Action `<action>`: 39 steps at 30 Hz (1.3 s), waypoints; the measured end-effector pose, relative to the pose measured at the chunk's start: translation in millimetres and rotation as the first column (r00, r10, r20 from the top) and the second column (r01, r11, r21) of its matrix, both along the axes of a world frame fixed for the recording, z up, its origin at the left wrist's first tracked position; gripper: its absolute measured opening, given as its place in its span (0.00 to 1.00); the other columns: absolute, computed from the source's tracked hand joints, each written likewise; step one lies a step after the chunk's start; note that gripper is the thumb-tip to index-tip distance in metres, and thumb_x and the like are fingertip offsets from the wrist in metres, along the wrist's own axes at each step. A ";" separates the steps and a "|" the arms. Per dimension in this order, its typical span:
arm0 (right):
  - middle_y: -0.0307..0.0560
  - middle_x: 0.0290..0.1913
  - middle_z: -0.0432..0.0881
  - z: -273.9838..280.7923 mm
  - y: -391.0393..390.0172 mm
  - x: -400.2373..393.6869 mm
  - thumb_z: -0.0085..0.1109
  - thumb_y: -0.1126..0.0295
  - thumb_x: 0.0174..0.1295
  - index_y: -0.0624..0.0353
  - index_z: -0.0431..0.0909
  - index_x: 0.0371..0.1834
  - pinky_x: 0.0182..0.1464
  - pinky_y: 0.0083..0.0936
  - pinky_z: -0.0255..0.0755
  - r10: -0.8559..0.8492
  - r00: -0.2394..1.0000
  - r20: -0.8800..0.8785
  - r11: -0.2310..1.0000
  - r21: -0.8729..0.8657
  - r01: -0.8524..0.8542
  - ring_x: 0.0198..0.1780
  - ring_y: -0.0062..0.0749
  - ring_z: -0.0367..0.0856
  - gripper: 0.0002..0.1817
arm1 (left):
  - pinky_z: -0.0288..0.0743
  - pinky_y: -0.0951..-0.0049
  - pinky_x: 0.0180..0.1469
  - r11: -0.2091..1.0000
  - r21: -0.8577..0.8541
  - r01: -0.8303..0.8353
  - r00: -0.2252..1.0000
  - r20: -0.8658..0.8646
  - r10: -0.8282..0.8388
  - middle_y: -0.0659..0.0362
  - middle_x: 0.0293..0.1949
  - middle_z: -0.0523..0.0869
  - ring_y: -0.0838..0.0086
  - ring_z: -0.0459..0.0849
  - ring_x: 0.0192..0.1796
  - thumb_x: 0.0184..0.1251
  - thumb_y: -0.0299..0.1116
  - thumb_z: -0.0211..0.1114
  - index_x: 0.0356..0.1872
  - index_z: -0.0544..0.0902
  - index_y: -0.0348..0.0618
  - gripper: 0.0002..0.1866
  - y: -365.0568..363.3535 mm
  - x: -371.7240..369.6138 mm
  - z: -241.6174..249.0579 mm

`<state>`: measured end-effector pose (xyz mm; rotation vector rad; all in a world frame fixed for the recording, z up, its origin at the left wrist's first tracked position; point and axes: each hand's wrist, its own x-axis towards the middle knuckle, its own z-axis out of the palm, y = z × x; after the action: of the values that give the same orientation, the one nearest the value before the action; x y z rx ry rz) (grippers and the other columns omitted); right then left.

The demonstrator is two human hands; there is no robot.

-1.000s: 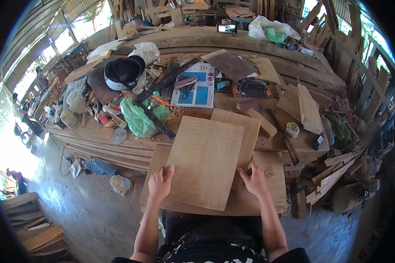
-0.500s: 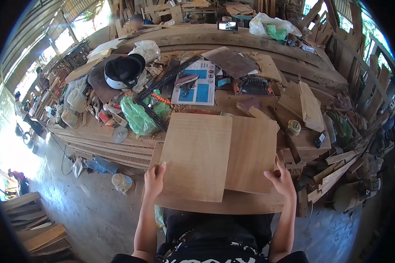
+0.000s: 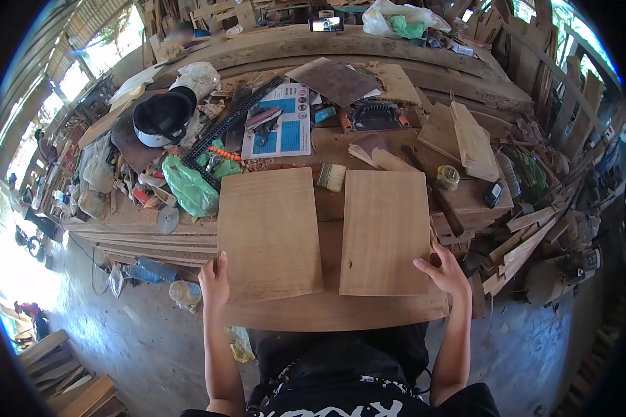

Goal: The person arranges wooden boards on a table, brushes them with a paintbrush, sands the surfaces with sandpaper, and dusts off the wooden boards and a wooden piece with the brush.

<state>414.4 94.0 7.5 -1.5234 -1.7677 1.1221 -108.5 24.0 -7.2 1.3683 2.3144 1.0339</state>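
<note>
My left hand (image 3: 215, 281) grips the left edge of a light wooden board (image 3: 270, 233), thumb on top. With thumb and fingers, my right hand (image 3: 444, 272) holds the lower right edge of a second wooden board (image 3: 384, 229), which has a small dark knot near its lower left corner. The two boards are side by side with a gap between them. Under them a wider wooden panel (image 3: 341, 316) with a curved-looking front edge reaches toward my lap. A flat paintbrush (image 3: 332, 177) lies on the bench just beyond the gap.
Left on the bench are a cap (image 3: 163, 117), a green plastic bag (image 3: 190, 186) and a black carpenter's square (image 3: 233, 121). A printed sheet (image 3: 278, 125) lies behind the boards. To the right are a tape roll (image 3: 448, 178) and wood offcuts (image 3: 473, 142). A phone (image 3: 326, 25) stands at the back.
The boards overlapped before; now they have come apart, the left one shifted left with my left hand. The paintbrush shows between them. The whole view has also shifted slightly.
</note>
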 end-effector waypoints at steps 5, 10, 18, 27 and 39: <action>0.49 0.39 0.85 4.8 -1.0 -4.0 0.74 0.55 0.64 0.62 0.52 0.85 0.38 0.25 0.73 -0.010 1.000 0.004 0.999 0.047 0.010 0.30 0.23 0.75 0.53 | 0.71 0.44 0.40 0.997 0.009 0.073 0.984 -0.163 -0.070 0.36 0.30 0.83 0.34 0.80 0.37 0.82 0.49 0.57 0.35 0.79 0.31 0.26 6.2 13.1 -8.4; 0.49 0.38 0.83 -0.4 -2.7 -3.2 0.76 0.56 0.63 0.62 0.53 0.85 0.39 0.24 0.74 0.041 0.998 0.046 0.994 0.100 -0.045 0.30 0.23 0.75 0.53 | 0.70 0.43 0.41 0.994 -0.076 0.083 0.989 -0.118 -0.092 0.35 0.34 0.83 0.34 0.79 0.39 0.82 0.48 0.57 0.37 0.80 0.32 0.24 -3.7 26.5 1.1; 0.56 0.62 0.78 68.9 12.8 -41.2 0.72 0.62 0.64 0.57 0.64 0.81 0.63 0.42 0.71 -0.117 0.944 0.308 0.937 0.350 0.001 0.61 0.53 0.75 0.43 | 0.73 0.45 0.43 0.993 -0.109 0.044 0.992 -0.110 -0.056 0.35 0.32 0.85 0.34 0.82 0.39 0.81 0.48 0.58 0.36 0.82 0.30 0.24 -37.4 19.0 12.5; 0.58 0.67 0.77 49.2 179.1 -201.6 0.66 0.68 0.65 0.55 0.73 0.73 0.73 0.50 0.68 0.266 0.795 0.545 0.710 0.448 -0.544 0.71 0.56 0.72 0.31 | 0.73 0.46 0.43 0.988 -0.157 -0.012 0.998 -0.069 0.001 0.40 0.30 0.84 0.37 0.83 0.40 0.81 0.49 0.60 0.33 0.80 0.32 0.25 -39.9 31.0 17.0; 0.57 0.57 0.84 22.0 251.5 -256.1 0.68 0.67 0.60 0.59 0.80 0.52 0.65 0.49 0.76 0.404 0.584 0.704 0.713 0.158 -0.683 0.64 0.56 0.81 0.17 | 0.67 0.50 0.52 0.969 -0.241 -0.045 0.997 -0.071 0.029 0.48 0.34 0.88 0.46 0.86 0.42 0.80 0.52 0.58 0.37 0.82 0.40 0.23 -33.0 37.9 5.5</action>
<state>158.3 345.5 29.5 -1.1354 -2.8890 0.3765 -70.6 -9.0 -1.7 1.2852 2.4277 0.6946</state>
